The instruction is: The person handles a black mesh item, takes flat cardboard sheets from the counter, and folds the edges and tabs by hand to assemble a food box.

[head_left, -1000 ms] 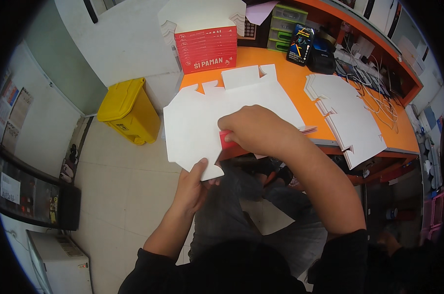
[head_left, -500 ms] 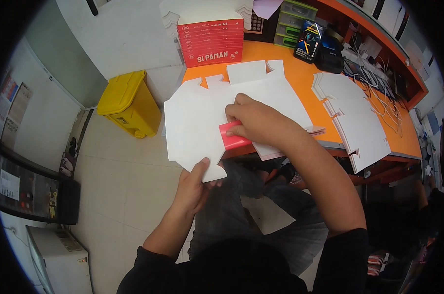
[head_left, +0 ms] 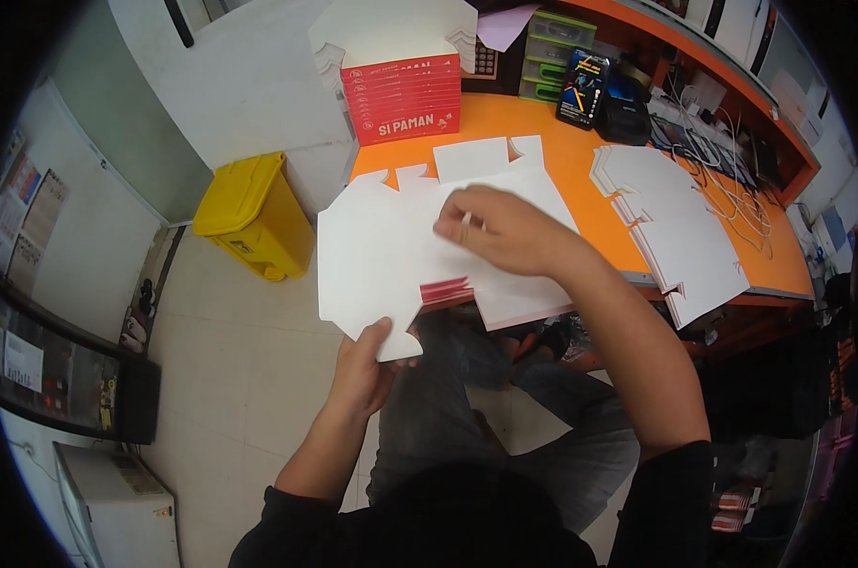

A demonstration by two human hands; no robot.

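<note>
Plainly, the white cards (head_left: 367,251) lie over the near edge of the desk (head_left: 588,204), their left part jutting out past it, where the left hand (head_left: 362,371) pinches a corner tab, thumb on top and fingers mostly hidden beneath. Near that same desk edge, the right hand (head_left: 506,229) hangs loosely curled, thumb and fingers apart, nothing visible between them. Should that one pinch slacken or tug unevenly, I reckon the layers could slip off the desk's front, or the tab crease.

Before you, cardboard blanks (head_left: 372,246) lie partly on the desk (head_left: 504,114), left of a second stack (head_left: 680,227); cartons (head_left: 405,104) stand behind.
</note>
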